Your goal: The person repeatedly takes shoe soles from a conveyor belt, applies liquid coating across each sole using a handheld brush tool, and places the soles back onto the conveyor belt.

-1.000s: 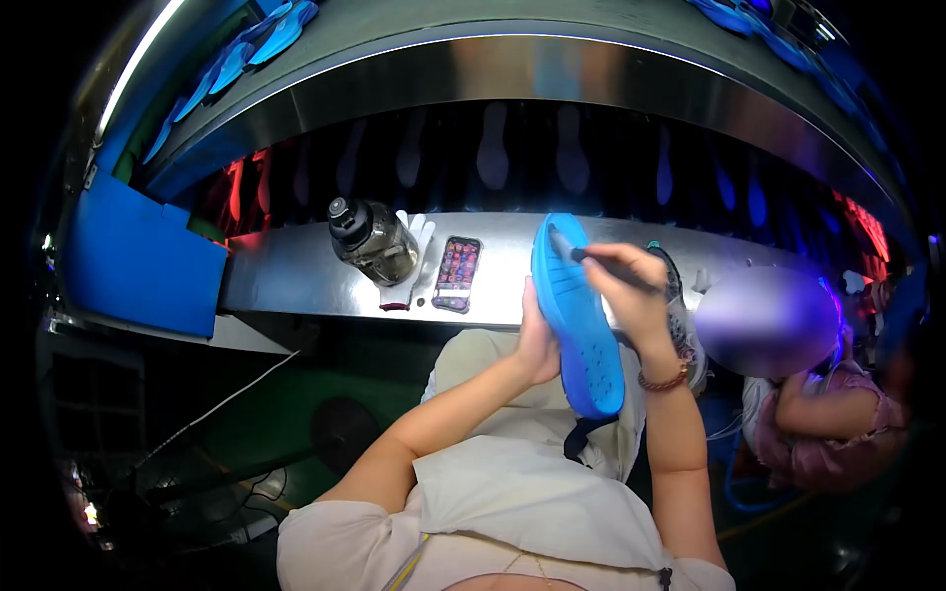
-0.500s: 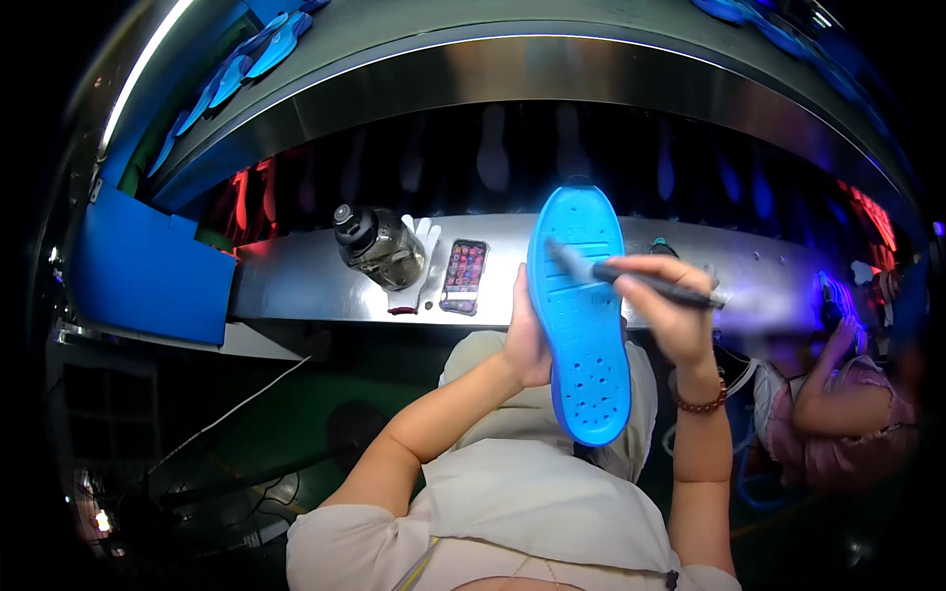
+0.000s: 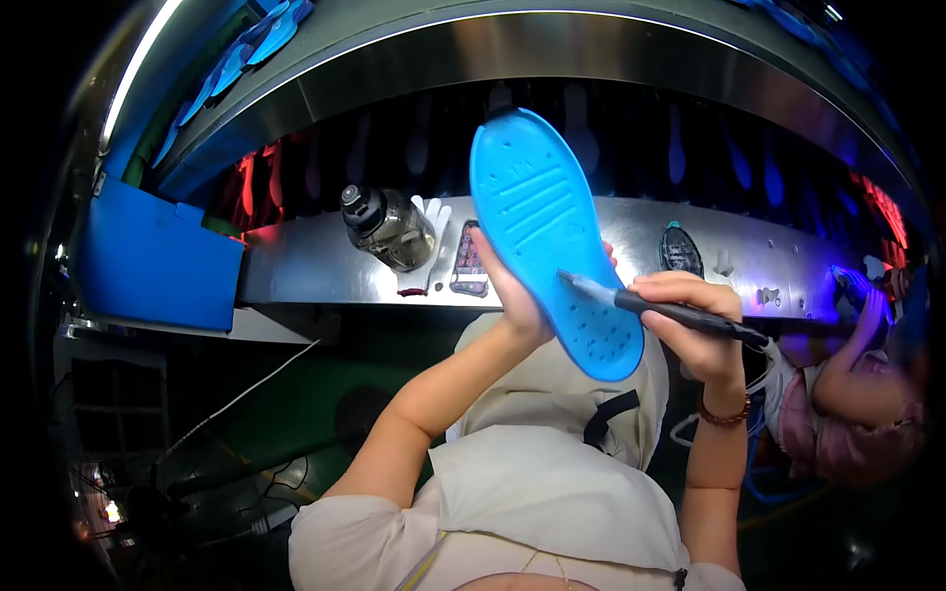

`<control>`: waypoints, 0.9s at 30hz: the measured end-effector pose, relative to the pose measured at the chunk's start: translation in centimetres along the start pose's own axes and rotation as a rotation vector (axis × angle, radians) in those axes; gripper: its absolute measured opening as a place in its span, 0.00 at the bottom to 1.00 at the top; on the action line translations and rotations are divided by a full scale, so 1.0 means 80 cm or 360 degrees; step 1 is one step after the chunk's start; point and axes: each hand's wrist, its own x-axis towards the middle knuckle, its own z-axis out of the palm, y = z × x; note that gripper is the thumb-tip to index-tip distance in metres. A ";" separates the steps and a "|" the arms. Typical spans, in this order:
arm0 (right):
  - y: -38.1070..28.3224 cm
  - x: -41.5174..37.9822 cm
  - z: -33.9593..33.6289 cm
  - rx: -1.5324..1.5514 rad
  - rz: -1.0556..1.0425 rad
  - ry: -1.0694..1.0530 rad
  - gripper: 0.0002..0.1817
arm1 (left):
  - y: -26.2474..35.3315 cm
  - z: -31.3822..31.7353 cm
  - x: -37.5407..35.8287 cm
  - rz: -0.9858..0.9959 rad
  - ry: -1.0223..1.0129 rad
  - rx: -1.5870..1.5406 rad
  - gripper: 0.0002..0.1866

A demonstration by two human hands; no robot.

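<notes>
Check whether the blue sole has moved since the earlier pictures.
Yes: the blue sole has shifted left, its upper end now closer to the phone.

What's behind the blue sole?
The left hand holds the blue sole from behind, fingertips showing past the far edge. Part of the metal bench shows beyond it. The rest of those fingers and anything else the sole covers are hidden.

the person wears a pale cream shirt (image 3: 340, 537) with short, loose sleeves under a beige apron (image 3: 557, 492). a reddish-brown beaded bracelet (image 3: 725, 414) rings the right wrist. at the neck hangs a thin gold-toned chain (image 3: 564, 565), beside what looks like a yellow-and-grey strap (image 3: 424, 562).
</notes>
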 end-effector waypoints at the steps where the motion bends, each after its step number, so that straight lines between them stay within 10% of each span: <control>1: 0.001 -0.003 0.003 0.0107 0.0007 -0.0095 0.11 | 0.000 -0.002 0.005 0.0059 -0.0082 -0.0097 0.55; 5: -0.018 -0.014 0.001 0.0199 -0.0231 -0.0533 0.12 | 0.022 -0.016 0.014 0.0201 -0.0249 -0.0114 0.56; 8: 0.000 -0.021 -0.001 0.0023 -0.0059 0.0070 0.12 | 0.028 0.001 0.010 0.0181 -0.0052 -0.0200 0.53; 14: 0.004 -0.027 -0.008 0.0448 -0.0215 -0.0364 0.12 | 0.040 -0.009 0.017 0.0204 -0.0437 -0.0085 0.54; 20: 0.009 -0.034 0.033 0.1296 0.0455 0.0416 0.11 | 0.008 0.023 -0.015 0.0113 -0.0575 -0.0215 0.48; 27: -0.029 -0.021 0.000 0.0316 0.0150 -0.0319 0.13 | 0.037 -0.021 -0.002 -0.0341 -0.0818 -0.0094 0.32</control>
